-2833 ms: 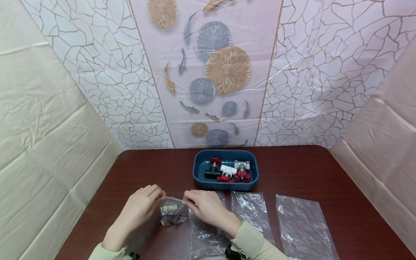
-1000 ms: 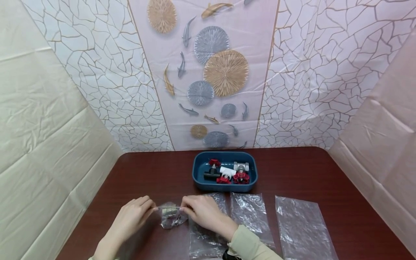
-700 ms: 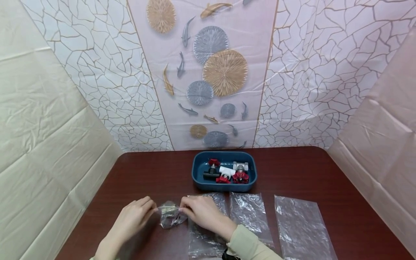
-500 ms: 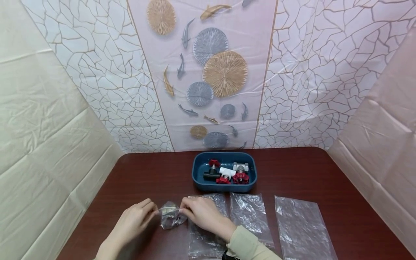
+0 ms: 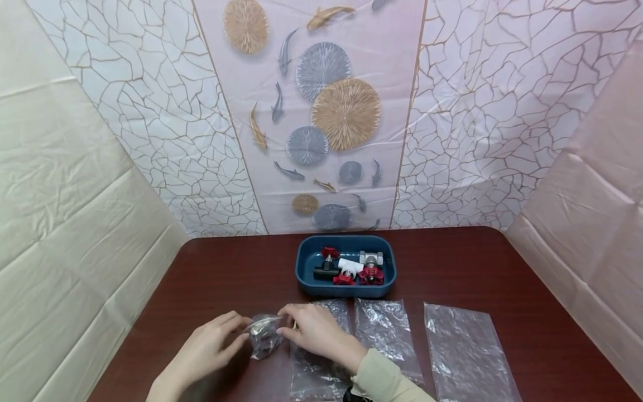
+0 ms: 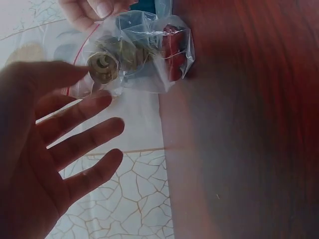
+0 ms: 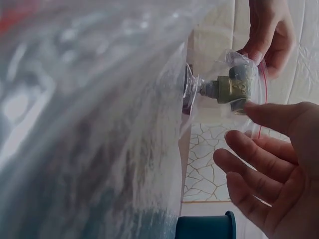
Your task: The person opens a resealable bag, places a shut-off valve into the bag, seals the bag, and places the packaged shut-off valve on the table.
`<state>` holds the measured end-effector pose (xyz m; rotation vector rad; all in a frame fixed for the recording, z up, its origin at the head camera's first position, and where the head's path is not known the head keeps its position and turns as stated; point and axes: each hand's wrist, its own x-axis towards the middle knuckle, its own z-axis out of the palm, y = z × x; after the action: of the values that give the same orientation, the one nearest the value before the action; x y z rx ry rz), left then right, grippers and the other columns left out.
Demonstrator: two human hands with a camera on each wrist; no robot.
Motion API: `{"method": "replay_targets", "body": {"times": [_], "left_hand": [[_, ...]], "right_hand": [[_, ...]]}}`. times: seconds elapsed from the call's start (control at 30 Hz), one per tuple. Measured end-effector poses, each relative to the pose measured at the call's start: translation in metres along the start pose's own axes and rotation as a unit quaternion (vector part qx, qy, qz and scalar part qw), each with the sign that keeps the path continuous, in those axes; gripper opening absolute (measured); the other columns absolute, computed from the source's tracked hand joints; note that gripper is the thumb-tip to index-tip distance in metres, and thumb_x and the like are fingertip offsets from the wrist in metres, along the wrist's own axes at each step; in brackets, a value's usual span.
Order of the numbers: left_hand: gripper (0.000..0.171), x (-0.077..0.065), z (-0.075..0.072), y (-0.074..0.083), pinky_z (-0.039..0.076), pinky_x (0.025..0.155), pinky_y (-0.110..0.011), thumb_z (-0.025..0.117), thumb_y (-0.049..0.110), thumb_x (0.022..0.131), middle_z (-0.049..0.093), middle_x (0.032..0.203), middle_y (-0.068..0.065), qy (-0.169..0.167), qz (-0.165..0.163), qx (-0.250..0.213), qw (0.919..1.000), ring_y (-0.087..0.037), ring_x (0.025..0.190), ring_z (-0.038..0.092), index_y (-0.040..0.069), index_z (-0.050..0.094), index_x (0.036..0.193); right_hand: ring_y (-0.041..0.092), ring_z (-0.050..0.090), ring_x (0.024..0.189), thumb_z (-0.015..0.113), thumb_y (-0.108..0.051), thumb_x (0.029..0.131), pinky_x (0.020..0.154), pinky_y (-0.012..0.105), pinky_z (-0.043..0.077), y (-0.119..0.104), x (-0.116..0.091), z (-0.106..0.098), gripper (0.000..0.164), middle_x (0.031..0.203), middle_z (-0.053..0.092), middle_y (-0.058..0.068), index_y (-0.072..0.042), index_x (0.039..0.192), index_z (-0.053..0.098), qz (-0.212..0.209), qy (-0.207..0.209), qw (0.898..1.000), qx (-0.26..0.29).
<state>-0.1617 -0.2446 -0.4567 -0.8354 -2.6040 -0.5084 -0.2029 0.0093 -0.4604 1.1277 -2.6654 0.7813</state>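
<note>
A clear zip bag (image 5: 264, 345) with a red seal line stands on the table between my hands. Inside is a brass valve (image 6: 103, 67), its red handwheel (image 6: 173, 52) at the bag's bottom. My left hand (image 5: 211, 343) pinches the left end of the bag's mouth between thumb and index finger, the other fingers spread loosely. At the right end, my right hand (image 5: 317, 330) pinches the mouth the same way, with its thumb (image 7: 271, 117) along the bag near the valve's brass body.
Behind stands a blue tray (image 5: 306, 286) holding several valves, among them a black one (image 5: 326, 272) and a white one (image 5: 350, 264). Flat clear bags (image 5: 387, 329) lie to the right, one partly under my right forearm; another bag (image 5: 469, 346) lies farther right.
Both hands have kept hold of the bag's mouth. They moved slightly toward me, and the mouth, earlier pulled straight between them, now bows, with the left fingers more spread.
</note>
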Motion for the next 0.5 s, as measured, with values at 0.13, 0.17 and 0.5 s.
{"method": "replay_targets", "body": {"times": [0.13, 0.17, 0.5], "left_hand": [[0.026, -0.001, 0.001, 0.002, 0.048, 0.062, -0.026, 0.073, 0.037, 0.079, 0.053, 0.094, 0.024, -0.017, -0.02, -0.004, 0.9997, 0.003, 0.08, 0.056, 0.028, 0.063, 0.102], [0.028, -0.001, 0.002, 0.002, 0.047, 0.061, -0.026, 0.074, 0.037, 0.077, 0.053, 0.094, 0.024, -0.015, -0.021, -0.003, 0.9997, 0.003, 0.08, 0.056, 0.028, 0.063, 0.101], [0.025, 0.004, 0.008, 0.0, 0.047, 0.059, -0.028, 0.077, 0.025, 0.075, 0.055, 0.088, 0.017, 0.018, 0.01, 0.039, 0.999, -0.002, 0.073, 0.055, 0.021, 0.064, 0.096]], "right_hand": [[-0.005, 0.048, 0.059, 0.066, -0.042, 0.084, 0.056, 0.019, 0.042, -0.002, 0.002, 0.004, 0.034, 0.077, 0.061, -0.013, -0.018, 0.107, 0.064, -0.002, -0.01, 1.0, -0.004], [-0.005, 0.049, 0.059, 0.066, -0.042, 0.083, 0.056, 0.019, 0.042, -0.003, 0.003, 0.004, 0.034, 0.077, 0.062, -0.013, -0.018, 0.106, 0.064, 0.001, -0.014, 1.0, -0.002], [0.002, 0.057, 0.066, 0.067, -0.032, 0.085, 0.058, 0.02, 0.045, -0.014, 0.01, 0.012, 0.022, 0.081, 0.066, -0.008, -0.016, 0.099, 0.06, -0.011, -0.005, 1.0, -0.026]]}}
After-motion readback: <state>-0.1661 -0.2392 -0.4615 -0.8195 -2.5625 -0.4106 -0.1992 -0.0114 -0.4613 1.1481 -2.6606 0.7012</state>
